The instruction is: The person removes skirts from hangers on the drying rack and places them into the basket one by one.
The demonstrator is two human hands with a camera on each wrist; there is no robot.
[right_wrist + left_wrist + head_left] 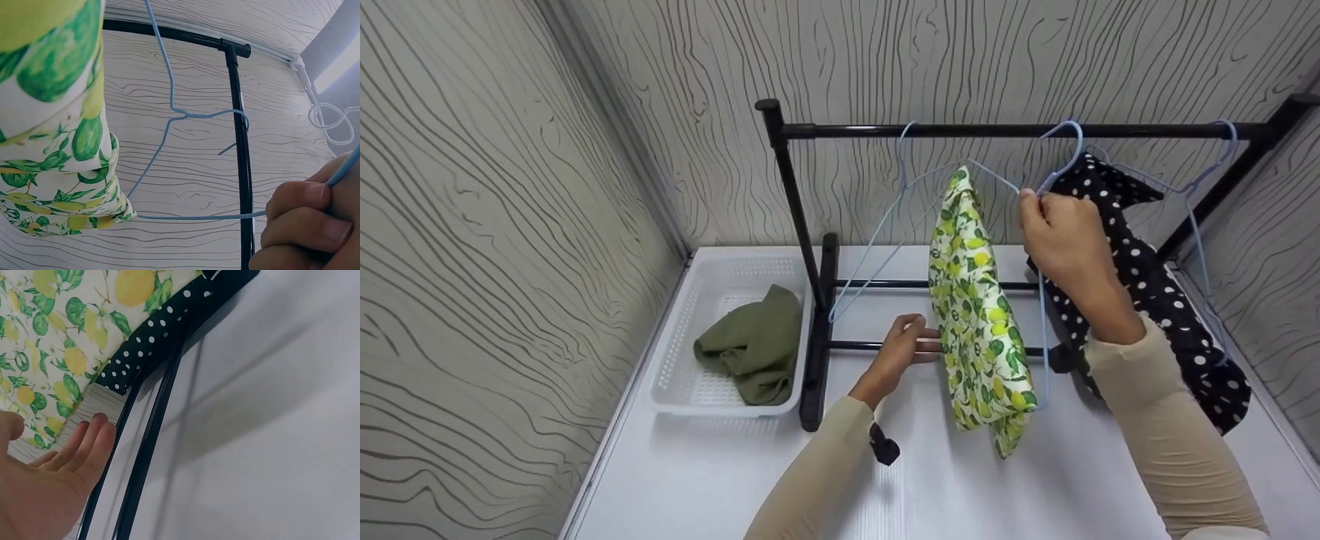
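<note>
Walls: pale, dark wavy grain, closing the left, rear and right of the head view. White table surface: fills the bottom of the frame; its left edge runs diagonally along the wall, and open room lies at lower left, in front of the basket.

Black rack: top bar across upper centre to upper right, two lower rails near the surface. Black polka-dot cloth: right side, partly behind the right arm.

White basket: left of centre, perforated walls, right rim just beside the rack's foot. Contents: crumpled olive cloth, mostly in the right half, clear of the left wall.

Lemon-print cloth: centre, draped on the middle blue hanger, lower end above the surface. Left blue hanger on the bar at upper centre; a gap separates the cloth from the rack's left post. Right blue hanger: upper right.

Right hand: fingers curled, gripping the middle hanger just below its hook. Left hand: fingers extended and spread from the thumb, grasping nothing, at the cloth's left edge; contact cannot be told.
</note>
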